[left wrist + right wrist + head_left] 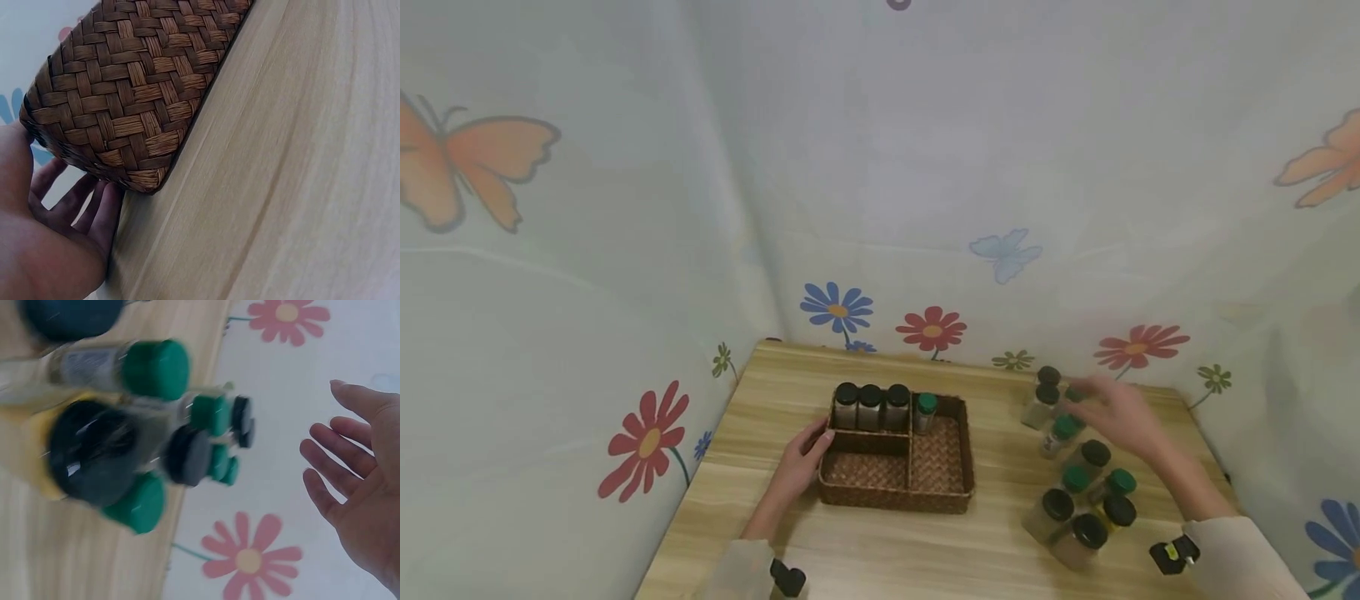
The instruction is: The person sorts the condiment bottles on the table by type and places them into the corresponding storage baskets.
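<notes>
Gripping the woven basket (895,498) by its left side with the left hand (802,457), thumb at the rim, fingers against the outer wall — set on the wooden table (910,546), with three black-capped jars (870,413) in the back-left compartment and one green-capped jar (924,421) in the right. Holding the right hand (1116,414), fingers spread, near the rear jars (1039,412), well to the basket's right — cannot tell any contact for blur. Noted closer in: front jars (1072,548), capped black and green.
</notes>
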`<state>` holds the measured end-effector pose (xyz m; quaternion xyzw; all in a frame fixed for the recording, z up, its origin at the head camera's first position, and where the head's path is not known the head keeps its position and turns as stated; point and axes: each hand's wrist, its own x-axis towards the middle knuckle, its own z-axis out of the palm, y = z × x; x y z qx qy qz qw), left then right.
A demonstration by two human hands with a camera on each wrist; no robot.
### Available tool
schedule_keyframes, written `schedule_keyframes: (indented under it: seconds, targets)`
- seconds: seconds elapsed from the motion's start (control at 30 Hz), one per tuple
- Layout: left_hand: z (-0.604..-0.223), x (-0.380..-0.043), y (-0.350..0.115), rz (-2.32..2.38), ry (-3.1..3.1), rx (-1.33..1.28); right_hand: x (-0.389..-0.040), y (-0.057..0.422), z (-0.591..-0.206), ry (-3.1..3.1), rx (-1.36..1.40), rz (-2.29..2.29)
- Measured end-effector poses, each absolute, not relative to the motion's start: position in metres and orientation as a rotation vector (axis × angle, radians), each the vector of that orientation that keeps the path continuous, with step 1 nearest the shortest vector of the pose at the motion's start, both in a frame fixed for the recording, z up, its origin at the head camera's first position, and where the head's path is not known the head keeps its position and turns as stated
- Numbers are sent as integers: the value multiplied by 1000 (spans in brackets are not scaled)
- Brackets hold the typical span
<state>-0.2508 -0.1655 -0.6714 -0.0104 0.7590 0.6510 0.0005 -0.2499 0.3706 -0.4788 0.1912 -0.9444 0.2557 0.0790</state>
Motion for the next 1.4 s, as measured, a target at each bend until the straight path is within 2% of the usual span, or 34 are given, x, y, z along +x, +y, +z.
schedule_keyframes:
  seconds: [0.43, 1.4]
  targets:
    - [-671, -250, -164, 2021, 2414, -44, -243, 402, -518, -2803, 518, 750]
    - [-670, -249, -166, 2026, 2411, -33, -257, 380, -555, -2844, 550, 648]
